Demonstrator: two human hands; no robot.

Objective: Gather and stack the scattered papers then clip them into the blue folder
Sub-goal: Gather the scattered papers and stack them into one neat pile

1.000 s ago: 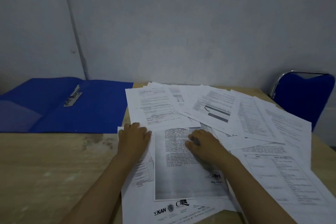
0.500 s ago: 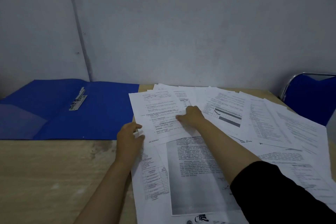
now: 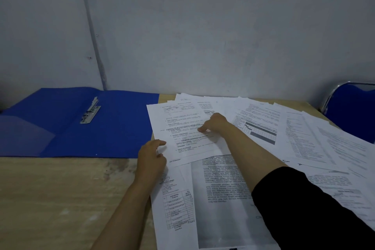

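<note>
Several printed white papers lie scattered and overlapping over the right half of the wooden table. The blue folder lies open and flat at the back left, its metal clip bare. My right hand rests fingertips-down on a text sheet near the folder's right edge. My left hand touches that sheet's near-left corner, fingers curled and slightly apart. A grey photocopied page lies under my right forearm.
A blue chair with a chrome frame stands beyond the table's far right corner. A grey wall runs right behind the table. The near left of the table shows bare wood.
My right hand has reached forward from the grey photocopied page onto the text sheet farther back. My left hand has moved slightly forward to that sheet's corner. The sheet has slid a little toward me.
</note>
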